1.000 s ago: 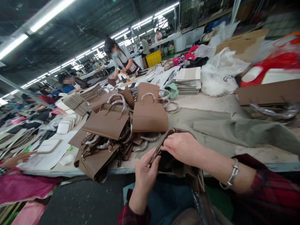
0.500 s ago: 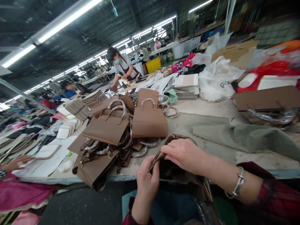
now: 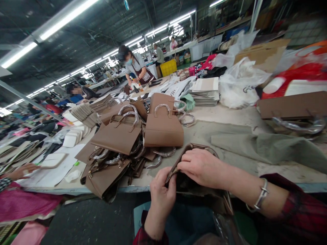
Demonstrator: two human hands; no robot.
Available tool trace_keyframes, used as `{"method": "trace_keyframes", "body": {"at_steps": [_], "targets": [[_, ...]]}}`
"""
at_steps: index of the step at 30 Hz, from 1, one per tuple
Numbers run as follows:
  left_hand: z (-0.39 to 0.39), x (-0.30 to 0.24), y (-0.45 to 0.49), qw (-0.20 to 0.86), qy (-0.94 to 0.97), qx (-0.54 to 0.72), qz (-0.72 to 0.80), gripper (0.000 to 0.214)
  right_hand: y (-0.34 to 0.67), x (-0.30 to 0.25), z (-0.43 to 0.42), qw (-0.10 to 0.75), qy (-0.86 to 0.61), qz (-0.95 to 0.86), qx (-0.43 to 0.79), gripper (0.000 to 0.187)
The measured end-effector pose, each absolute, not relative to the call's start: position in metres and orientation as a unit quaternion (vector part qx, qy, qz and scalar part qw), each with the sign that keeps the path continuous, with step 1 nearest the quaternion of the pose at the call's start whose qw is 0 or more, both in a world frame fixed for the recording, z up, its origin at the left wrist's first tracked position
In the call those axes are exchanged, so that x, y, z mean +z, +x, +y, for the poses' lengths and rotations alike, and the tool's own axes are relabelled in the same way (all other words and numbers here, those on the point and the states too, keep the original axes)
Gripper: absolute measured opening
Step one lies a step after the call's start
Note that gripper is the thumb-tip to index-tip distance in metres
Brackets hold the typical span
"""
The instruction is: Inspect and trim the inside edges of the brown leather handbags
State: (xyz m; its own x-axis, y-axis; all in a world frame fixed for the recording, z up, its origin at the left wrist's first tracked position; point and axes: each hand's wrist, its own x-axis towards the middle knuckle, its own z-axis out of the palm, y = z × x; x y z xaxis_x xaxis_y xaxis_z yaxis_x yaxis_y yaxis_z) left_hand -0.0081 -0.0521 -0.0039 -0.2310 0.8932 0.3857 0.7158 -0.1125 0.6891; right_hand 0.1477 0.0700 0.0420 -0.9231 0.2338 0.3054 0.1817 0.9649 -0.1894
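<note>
I hold an open brown leather handbag [image 3: 184, 156] at the near edge of the worktable [image 3: 230, 119]. My left hand [image 3: 161, 193] pinches the bag's near rim from below, fingers closed on it. My right hand [image 3: 203, 167] lies over the bag's mouth, its fingers curled onto the rim; a silver bracelet sits on that wrist. Most of the bag's body hangs below the table edge, hidden by my hands.
A heap of brown handbags [image 3: 122, 139] with wrapped handles lies left of my hands; one bag [image 3: 163, 127] lies flat just beyond them. Grey cloth [image 3: 263, 144] covers the right. Paper stacks [image 3: 205, 90], plastic bags [image 3: 240, 83] and cardboard stand behind. Another person's hand [image 3: 21, 170] rests far left; other workers stand beyond.
My left hand slid a little up the bag's rim, closer to my right hand. The view shifted slightly; the bag stays in both hands.
</note>
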Motion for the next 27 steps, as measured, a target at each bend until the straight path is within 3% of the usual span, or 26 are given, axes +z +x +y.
{"method": "trace_keyframes", "body": {"at_steps": [14, 19, 23, 27], "targets": [[-0.0501, -0.0096, -0.0077, 0.091, 0.596, 0.452, 0.657, 0.026, 0.1462, 0.0425, 0.0691, 0.151, -0.159, -0.969, 0.116, 0.016], [-0.0485, -0.0085, -0.0081, 0.098, 0.595, 0.453, 0.657, 0.024, 0.1523, 0.0438, 0.0664, 0.147, -0.149, -0.971, 0.116, 0.006], [-0.0481, -0.0089, -0.0082, 0.096, 0.598, 0.454, 0.653, 0.024, 0.1533, 0.0428, 0.0664, 0.142, -0.115, -0.977, 0.111, 0.018], [-0.0484, -0.0106, -0.0070, 0.091, 0.600, 0.455, 0.651, 0.023, 0.1496, 0.0399, 0.0676, 0.159, -0.091, -0.978, 0.097, 0.015]]}}
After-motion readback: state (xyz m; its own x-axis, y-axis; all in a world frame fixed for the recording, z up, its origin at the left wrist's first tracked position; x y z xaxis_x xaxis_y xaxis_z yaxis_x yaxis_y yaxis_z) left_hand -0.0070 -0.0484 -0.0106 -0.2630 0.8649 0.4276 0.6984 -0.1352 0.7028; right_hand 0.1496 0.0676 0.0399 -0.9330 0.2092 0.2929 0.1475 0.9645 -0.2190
